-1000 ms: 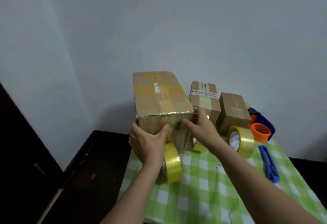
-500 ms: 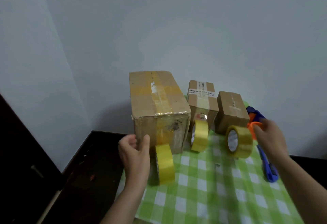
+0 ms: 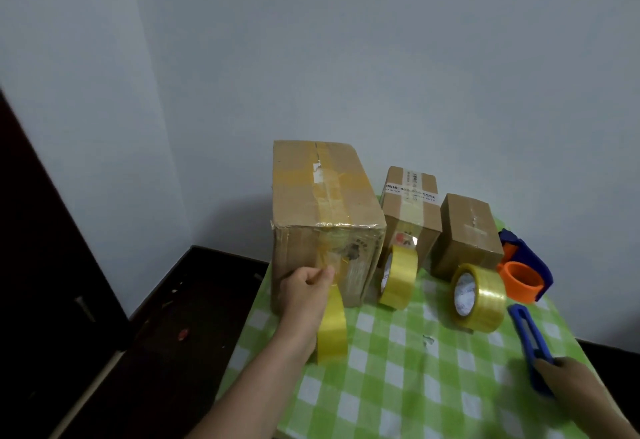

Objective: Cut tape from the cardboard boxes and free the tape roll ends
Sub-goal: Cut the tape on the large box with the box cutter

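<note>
Three cardboard boxes stand at the back of the table: a large box (image 3: pixel 322 203), a middle box (image 3: pixel 410 203) and a small box (image 3: pixel 469 234). A yellow tape roll stands upright in front of each: the left roll (image 3: pixel 332 327), the middle roll (image 3: pixel 398 277) and the right roll (image 3: pixel 479 298). My left hand (image 3: pixel 304 291) pinches the tape strip at the large box's front face, just above the left roll. My right hand (image 3: pixel 571 386) is closed on the lower end of a blue utility knife (image 3: pixel 528 338) lying on the cloth; the picture is blurred there.
A green-and-white checked cloth (image 3: pixel 415 376) covers the table. A blue and orange tape dispenser (image 3: pixel 523 270) sits at the right behind the right roll. The table's left edge drops to a dark floor (image 3: pixel 166 334). A pale wall stands close behind the boxes.
My right hand left the large box, swung right past the dispenser and came down onto the blue knife. My left hand shifted from the box's lower edge to pinching the tape above the left roll.
</note>
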